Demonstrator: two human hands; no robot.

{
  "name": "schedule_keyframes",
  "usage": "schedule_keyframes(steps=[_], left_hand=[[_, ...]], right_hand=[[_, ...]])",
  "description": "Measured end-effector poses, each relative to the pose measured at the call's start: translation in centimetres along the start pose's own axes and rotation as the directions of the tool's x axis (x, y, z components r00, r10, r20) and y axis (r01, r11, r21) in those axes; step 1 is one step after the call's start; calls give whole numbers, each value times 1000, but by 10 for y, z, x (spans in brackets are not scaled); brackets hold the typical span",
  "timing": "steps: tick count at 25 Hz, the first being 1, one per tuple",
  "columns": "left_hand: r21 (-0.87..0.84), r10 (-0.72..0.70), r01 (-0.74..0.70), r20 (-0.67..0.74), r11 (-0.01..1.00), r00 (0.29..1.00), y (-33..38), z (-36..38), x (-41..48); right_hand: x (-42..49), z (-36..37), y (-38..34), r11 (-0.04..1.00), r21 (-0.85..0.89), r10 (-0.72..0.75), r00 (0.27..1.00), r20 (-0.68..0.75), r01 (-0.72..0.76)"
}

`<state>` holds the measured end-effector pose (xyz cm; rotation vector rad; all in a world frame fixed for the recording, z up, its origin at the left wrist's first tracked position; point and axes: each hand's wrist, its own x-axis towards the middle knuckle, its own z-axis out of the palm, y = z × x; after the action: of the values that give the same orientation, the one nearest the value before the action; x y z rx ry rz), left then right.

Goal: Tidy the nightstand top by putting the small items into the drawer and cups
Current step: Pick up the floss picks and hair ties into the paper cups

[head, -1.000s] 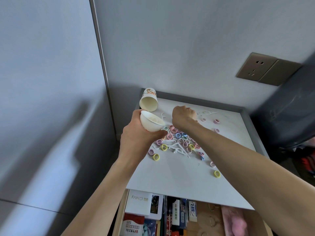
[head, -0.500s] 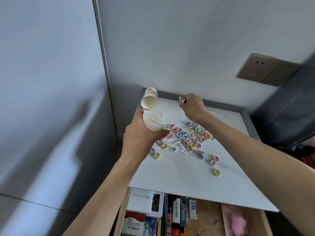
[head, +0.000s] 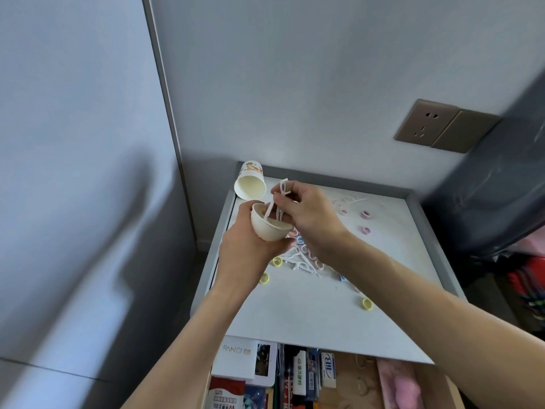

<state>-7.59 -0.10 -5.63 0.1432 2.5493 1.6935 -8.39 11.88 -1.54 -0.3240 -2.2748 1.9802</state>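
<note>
Head view: floss picks going into the cup

My left hand [head: 244,255] curls round the small white cup [head: 269,227] at 10 o'clock over the nightstand top [head: 309,320]. My right hand [head: 306,214] pinches white floss picks [head: 283,185], their tips inside the rim. Next, I judge, I let them drop, then gather the hair ties [head: 366,304] scattered from centre to 4 o'clock — the drawer [head: 351,391] stands open at 6.

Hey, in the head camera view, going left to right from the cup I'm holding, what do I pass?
small white cup gripped by the left hand → right hand pinching white floss picks over the cup → pink rings on the nightstand top → wall socket
</note>
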Motion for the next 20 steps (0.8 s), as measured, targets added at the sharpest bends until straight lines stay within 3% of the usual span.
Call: schedule_keyframes(steps=[5,9,14,16,17,18,19,20], left_hand=[[33,8,-7,-21,999,1000,-3,2,2],[27,13,-12,-34,1000,999,-4,3,3],[-30,81,-82,-41,996,996,-2,7,0],[-64,95,-98,-49,993,994,-3,9,0],[-78,98,-101,-50,992,994,-3,10,0],[-91,97,-101,-48,991,994,-4,11,1],[-108,88,-92,-41,990,995,-5,12,0],[-128,73,-76,-31,989,997,-7,13,0]], right_hand=[[-1,-4,-1,997,69,34,996,88,-40],[-5,-15,0,994,-41,-95,983,156,102],[0,-41,3,944,330,-80,946,313,-29],[11,-53,5,920,388,-46,969,244,-55],[22,-62,10,947,322,-32,990,137,-14],[37,-76,17,992,119,-34,999,-9,35],[53,-95,27,975,-218,-83,986,-146,50],[70,-116,40,836,-548,-132,967,-217,-9]])
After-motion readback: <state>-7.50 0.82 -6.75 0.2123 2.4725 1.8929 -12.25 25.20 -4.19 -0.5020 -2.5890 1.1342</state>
